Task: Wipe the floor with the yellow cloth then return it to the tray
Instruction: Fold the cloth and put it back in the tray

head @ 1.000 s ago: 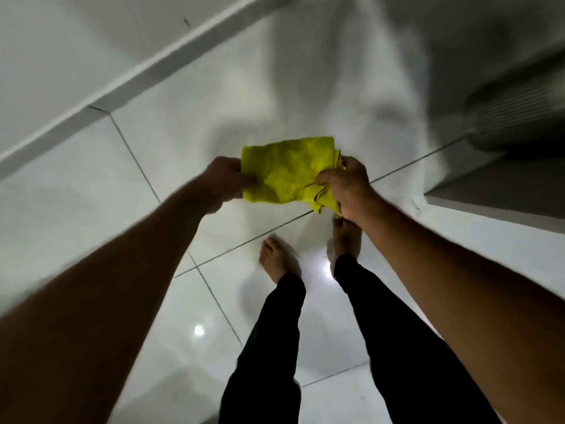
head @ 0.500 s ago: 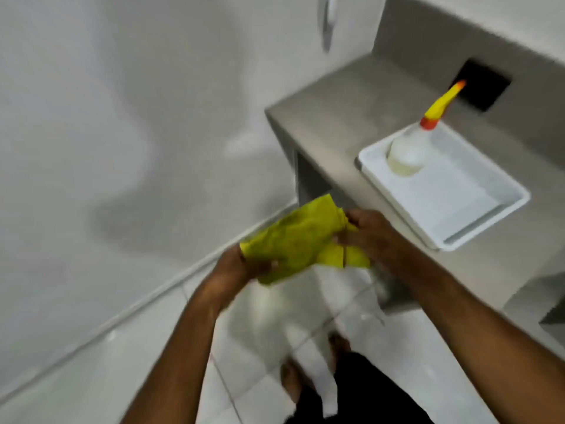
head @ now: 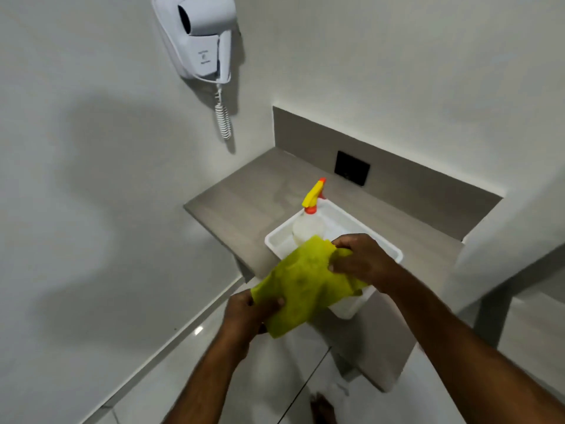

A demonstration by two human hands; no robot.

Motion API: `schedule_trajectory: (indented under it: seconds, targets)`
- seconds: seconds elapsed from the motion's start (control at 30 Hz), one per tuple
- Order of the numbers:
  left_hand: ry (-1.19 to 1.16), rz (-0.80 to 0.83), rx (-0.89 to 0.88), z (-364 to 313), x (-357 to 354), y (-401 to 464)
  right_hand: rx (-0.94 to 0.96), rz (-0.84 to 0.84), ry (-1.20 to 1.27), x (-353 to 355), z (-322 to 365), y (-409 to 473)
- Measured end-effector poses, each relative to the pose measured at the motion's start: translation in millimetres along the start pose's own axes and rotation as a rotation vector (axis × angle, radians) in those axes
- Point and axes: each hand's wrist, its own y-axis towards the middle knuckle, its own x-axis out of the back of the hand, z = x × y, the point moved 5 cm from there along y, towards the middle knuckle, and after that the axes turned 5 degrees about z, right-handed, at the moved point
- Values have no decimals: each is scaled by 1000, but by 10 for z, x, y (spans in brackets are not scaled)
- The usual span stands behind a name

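Stretching between both hands, the yellow cloth (head: pixel 301 286) hangs over the near edge of the white tray (head: pixel 394 254) on the grey tabletop (head: pixel 244 206). The left hand (head: pixel 247 313) pinches its lower corner in front of the tray, while the right hand (head: pixel 362 260) clutches its upper end above the tray. A spray bottle (head: pixel 308 221) stands in the tray's far corner.
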Motion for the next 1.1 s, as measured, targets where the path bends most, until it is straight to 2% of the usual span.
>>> schedule_trajectory:
  seconds: [0.23,0.3,0.43,0.77,0.9,0.97,1.1]
  targets:
    - [141,6,108,-60,-998,813,-137,59,-358,587,-688,624]
    - [333,-26,123,-69,-1131,968,-157,104,-409,577,-800,743]
    - [905,-50,158,-111,-1323,1129,-185,160,-447,453,-1035,962]
    - [1498,-60,176,-147,-1572,1381,-230,182,-579,147,-1386,1166]
    - [1752,-86,158,-136,-1605,1422,-90,-35,-764,87,-1389,1077]
    - [1827,-113,130,-128,-1607,1435,-140,-4,-855,19,-1412,1021]
    - [1735,-255,72,-144,-1510,1362,-140,-105,-1052,42,-1196,867]
